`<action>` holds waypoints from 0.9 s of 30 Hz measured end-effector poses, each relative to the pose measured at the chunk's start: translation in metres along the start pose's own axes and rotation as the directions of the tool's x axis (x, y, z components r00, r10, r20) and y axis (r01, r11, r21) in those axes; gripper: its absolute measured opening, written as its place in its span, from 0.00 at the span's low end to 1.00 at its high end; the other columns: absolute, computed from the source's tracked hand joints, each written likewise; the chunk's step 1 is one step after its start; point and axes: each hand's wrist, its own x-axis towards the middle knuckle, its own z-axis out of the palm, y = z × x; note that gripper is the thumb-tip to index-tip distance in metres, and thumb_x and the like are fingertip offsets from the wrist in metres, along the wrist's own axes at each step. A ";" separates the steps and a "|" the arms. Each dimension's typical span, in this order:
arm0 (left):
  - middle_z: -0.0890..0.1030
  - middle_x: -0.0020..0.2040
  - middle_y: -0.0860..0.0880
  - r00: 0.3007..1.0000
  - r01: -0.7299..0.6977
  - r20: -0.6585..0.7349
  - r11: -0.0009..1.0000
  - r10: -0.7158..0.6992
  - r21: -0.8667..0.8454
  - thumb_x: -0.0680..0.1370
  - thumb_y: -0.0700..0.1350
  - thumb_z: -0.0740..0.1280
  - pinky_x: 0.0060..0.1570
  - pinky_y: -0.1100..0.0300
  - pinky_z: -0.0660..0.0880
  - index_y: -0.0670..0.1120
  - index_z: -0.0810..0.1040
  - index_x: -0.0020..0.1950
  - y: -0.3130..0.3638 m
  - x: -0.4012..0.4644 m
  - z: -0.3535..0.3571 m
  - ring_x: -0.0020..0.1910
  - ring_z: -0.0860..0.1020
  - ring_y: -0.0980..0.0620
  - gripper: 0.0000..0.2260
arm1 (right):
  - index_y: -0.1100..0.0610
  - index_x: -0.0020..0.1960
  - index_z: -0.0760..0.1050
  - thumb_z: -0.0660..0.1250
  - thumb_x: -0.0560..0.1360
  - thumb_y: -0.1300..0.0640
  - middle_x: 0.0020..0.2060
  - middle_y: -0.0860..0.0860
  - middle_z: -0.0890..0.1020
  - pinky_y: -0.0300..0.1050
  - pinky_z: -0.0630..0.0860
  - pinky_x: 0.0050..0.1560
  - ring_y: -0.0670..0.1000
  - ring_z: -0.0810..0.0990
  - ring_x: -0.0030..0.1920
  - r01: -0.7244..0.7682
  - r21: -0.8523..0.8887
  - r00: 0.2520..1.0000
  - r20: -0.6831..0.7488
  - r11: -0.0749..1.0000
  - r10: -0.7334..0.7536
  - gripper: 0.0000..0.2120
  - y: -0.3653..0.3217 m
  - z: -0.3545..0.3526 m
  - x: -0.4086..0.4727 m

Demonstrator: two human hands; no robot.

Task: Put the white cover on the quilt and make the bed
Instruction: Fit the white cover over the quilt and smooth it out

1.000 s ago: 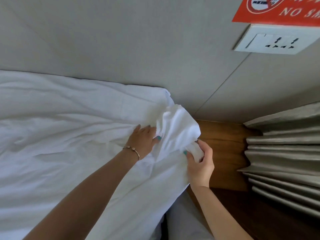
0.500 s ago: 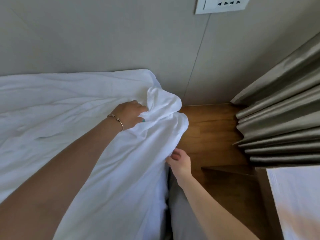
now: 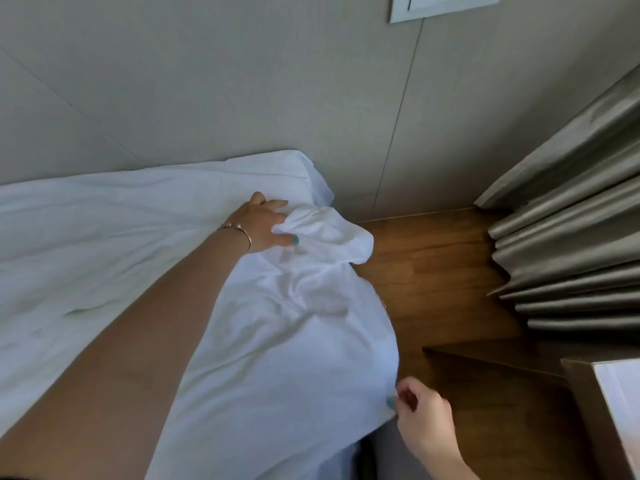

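Two hands work one white cover (image 3: 270, 358) on the bed: nearest, the right hand (image 3: 420, 415) pinches its side edge at curled fingertips; farther, the left hand (image 3: 265, 225) grips the bunched corner, fabric spilling beyond its fingers toward the wall (image 3: 207, 81).

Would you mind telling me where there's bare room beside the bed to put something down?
The wooden surface is bare between the cover, the wall and the curtain. It is crowded at the bed's corner, where the left hand grips bunched cover, and lower down, where the right hand pinches the cover's edge.
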 end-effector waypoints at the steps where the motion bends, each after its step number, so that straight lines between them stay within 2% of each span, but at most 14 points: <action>1: 0.65 0.74 0.57 0.998 0.008 -0.058 0.999 -0.011 -0.045 0.76 0.61 0.66 0.68 0.57 0.62 0.47 0.80 0.56 -0.009 -0.002 -0.003 0.68 0.59 0.49 0.19 | 0.51 0.42 0.77 0.73 0.74 0.57 0.37 0.46 0.81 0.40 0.78 0.49 0.45 0.78 0.39 -0.080 -0.032 0.994 0.067 0.996 0.082 0.05 0.011 0.002 -0.004; 3: 0.70 0.71 0.54 0.987 0.006 -0.161 0.999 -0.012 -0.038 0.77 0.53 0.68 0.65 0.56 0.64 0.43 0.82 0.51 -0.025 -0.009 -0.007 0.65 0.62 0.46 0.13 | 0.54 0.46 0.78 0.72 0.74 0.57 0.42 0.48 0.80 0.42 0.77 0.54 0.45 0.77 0.43 -0.198 -0.065 0.966 0.157 0.978 0.206 0.03 0.023 0.007 -0.007; 5: 0.74 0.67 0.50 0.977 -0.050 -0.208 0.998 0.054 0.023 0.77 0.48 0.70 0.63 0.54 0.66 0.42 0.83 0.54 -0.032 -0.014 -0.007 0.62 0.65 0.44 0.11 | 0.52 0.51 0.79 0.70 0.75 0.56 0.47 0.47 0.80 0.43 0.76 0.56 0.47 0.78 0.48 -0.137 -0.143 0.963 0.213 0.980 0.166 0.05 0.018 0.013 -0.003; 7: 0.76 0.62 0.48 0.964 -0.139 -0.238 0.989 0.123 -0.054 0.76 0.47 0.71 0.61 0.53 0.68 0.43 0.81 0.59 -0.018 -0.016 -0.005 0.60 0.69 0.43 0.14 | 0.51 0.56 0.77 0.67 0.77 0.57 0.52 0.47 0.79 0.44 0.75 0.57 0.50 0.77 0.53 -0.089 -0.085 0.973 0.207 0.992 0.105 0.08 0.002 0.014 0.003; 9: 0.76 0.61 0.48 0.982 -0.117 -0.174 0.966 0.077 -0.229 0.77 0.49 0.70 0.60 0.58 0.68 0.47 0.78 0.65 0.008 -0.017 -0.001 0.61 0.73 0.46 0.17 | 0.54 0.62 0.73 0.63 0.80 0.59 0.55 0.49 0.78 0.46 0.74 0.59 0.50 0.76 0.56 -0.084 0.220 0.994 0.083 0.972 0.067 0.11 -0.015 0.011 0.005; 10: 0.75 0.63 0.49 0.992 -0.088 -0.107 0.960 0.061 -0.267 0.77 0.51 0.69 0.60 0.59 0.67 0.49 0.75 0.68 0.018 -0.014 0.005 0.62 0.73 0.47 0.20 | 0.54 0.64 0.71 0.62 0.81 0.59 0.55 0.48 0.78 0.46 0.74 0.59 0.50 0.76 0.56 -0.066 0.404 0.996 -0.023 0.913 0.082 0.12 -0.025 0.008 0.002; 12: 0.72 0.67 0.50 0.998 -0.046 0.043 0.988 0.053 -0.147 0.75 0.58 0.69 0.63 0.56 0.67 0.54 0.70 0.72 0.034 -0.009 0.017 0.67 0.70 0.47 0.26 | 0.51 0.61 0.71 0.63 0.81 0.58 0.53 0.44 0.78 0.43 0.73 0.55 0.45 0.77 0.53 0.028 0.650 0.973 -0.191 0.760 0.128 0.10 -0.046 0.005 -0.011; 15: 0.69 0.68 0.51 0.990 -0.108 0.101 0.988 0.097 0.113 0.71 0.65 0.69 0.61 0.54 0.69 0.55 0.65 0.72 0.048 -0.008 0.024 0.67 0.68 0.49 0.34 | 0.48 0.59 0.71 0.65 0.79 0.60 0.54 0.41 0.75 0.39 0.71 0.53 0.39 0.75 0.53 0.212 0.622 0.925 -0.377 0.754 0.050 0.12 -0.058 0.011 -0.027; 17: 0.68 0.66 0.54 0.977 -0.190 0.110 0.978 0.180 0.087 0.68 0.66 0.72 0.57 0.56 0.69 0.55 0.64 0.71 0.051 -0.012 0.028 0.66 0.68 0.51 0.36 | 0.47 0.60 0.70 0.67 0.77 0.61 0.55 0.38 0.73 0.39 0.71 0.55 0.39 0.73 0.55 0.291 0.541 0.903 -0.428 0.789 -0.040 0.15 -0.061 0.014 -0.029; 19: 0.69 0.65 0.56 0.944 -0.248 0.239 0.967 0.227 0.061 0.64 0.66 0.74 0.54 0.57 0.68 0.59 0.64 0.70 0.050 -0.020 0.032 0.65 0.68 0.52 0.39 | 0.47 0.62 0.68 0.71 0.74 0.58 0.56 0.38 0.72 0.39 0.72 0.54 0.44 0.74 0.57 0.198 0.611 0.935 -0.353 0.767 0.039 0.20 -0.068 0.013 -0.022; 22: 0.70 0.65 0.55 0.918 -0.330 0.309 0.911 0.249 0.246 0.63 0.69 0.72 0.59 0.55 0.65 0.61 0.63 0.70 0.053 -0.027 0.044 0.64 0.67 0.50 0.39 | 0.54 0.70 0.63 0.77 0.70 0.53 0.60 0.47 0.70 0.45 0.75 0.51 0.52 0.75 0.55 -0.158 0.773 0.926 -0.100 0.614 0.364 0.35 -0.074 0.014 -0.007; 24: 0.72 0.65 0.54 0.929 -0.304 0.271 0.936 0.251 0.177 0.65 0.67 0.72 0.61 0.55 0.65 0.59 0.65 0.70 0.059 -0.025 0.047 0.63 0.69 0.49 0.37 | 0.56 0.65 0.69 0.76 0.71 0.53 0.53 0.49 0.77 0.46 0.77 0.47 0.52 0.78 0.50 -0.227 0.763 0.939 0.005 0.605 0.345 0.27 -0.072 0.017 -0.004; 26: 0.72 0.67 0.52 0.915 -0.228 0.317 0.969 0.248 -0.100 0.68 0.61 0.75 0.63 0.56 0.67 0.56 0.64 0.71 0.065 -0.021 0.050 0.64 0.71 0.50 0.36 | 0.55 0.52 0.76 0.74 0.73 0.58 0.45 0.50 0.82 0.42 0.79 0.41 0.51 0.81 0.44 -0.166 0.739 0.976 0.028 0.653 0.217 0.11 -0.068 0.021 -0.007; 27: 0.70 0.70 0.53 0.894 -0.215 0.364 0.962 0.263 -0.166 0.67 0.59 0.76 0.65 0.56 0.67 0.57 0.62 0.73 0.069 -0.021 0.052 0.67 0.70 0.50 0.39 | 0.54 0.50 0.77 0.73 0.74 0.60 0.42 0.50 0.84 0.41 0.79 0.39 0.51 0.83 0.43 -0.115 0.755 0.988 0.021 0.646 0.152 0.08 -0.066 0.021 -0.011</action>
